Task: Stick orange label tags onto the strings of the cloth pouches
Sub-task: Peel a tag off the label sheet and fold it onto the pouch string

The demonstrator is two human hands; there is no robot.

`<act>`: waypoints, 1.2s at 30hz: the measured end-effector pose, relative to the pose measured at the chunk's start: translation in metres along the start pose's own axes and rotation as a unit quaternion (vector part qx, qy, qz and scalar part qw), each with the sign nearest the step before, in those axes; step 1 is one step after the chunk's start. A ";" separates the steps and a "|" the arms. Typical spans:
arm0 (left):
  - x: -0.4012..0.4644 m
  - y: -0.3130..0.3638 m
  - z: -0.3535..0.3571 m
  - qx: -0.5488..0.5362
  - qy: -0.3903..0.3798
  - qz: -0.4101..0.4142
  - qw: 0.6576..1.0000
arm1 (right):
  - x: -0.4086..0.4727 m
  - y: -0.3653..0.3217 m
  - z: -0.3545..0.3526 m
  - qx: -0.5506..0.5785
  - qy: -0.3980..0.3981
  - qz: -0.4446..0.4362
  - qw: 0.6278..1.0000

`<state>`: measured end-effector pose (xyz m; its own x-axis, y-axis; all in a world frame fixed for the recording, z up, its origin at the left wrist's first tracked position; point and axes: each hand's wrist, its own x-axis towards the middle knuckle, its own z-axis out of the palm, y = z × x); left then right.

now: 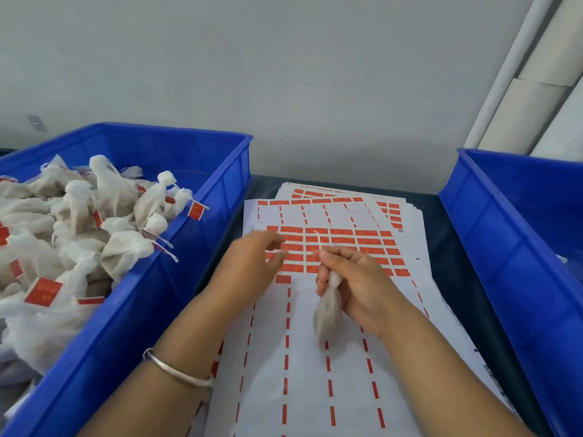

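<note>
My right hand pinches the pouch with string up; left hand, fingers loosely spread, should peel one label cleanly by its corner

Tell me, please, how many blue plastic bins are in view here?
2. One blue bin stands at the left, filled with cloth pouches; the other blue bin stands at the right edge, partly cut off by the frame, its contents mostly hidden.
</note>
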<state>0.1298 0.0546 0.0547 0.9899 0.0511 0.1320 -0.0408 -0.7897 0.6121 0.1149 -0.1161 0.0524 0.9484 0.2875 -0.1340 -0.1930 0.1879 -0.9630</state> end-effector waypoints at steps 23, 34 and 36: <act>-0.008 -0.026 0.037 0.157 -0.148 -0.006 0.976 | 0.016 0.031 -0.011 0.107 -0.032 0.044 0.993; -0.006 -0.030 0.040 0.149 -0.125 -0.013 0.981 | 0.015 0.032 -0.009 0.077 -0.026 0.047 0.996; -0.006 -0.030 0.041 0.143 -0.115 -0.018 0.983 | 0.016 0.032 -0.009 0.069 -0.028 0.047 0.996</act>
<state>0.1305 0.0528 0.0043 0.9958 -0.0316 -0.0862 0.0019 -0.9315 0.3637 0.1258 -0.1138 0.0177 0.9098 0.3611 -0.2046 -0.3163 0.2842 -0.9051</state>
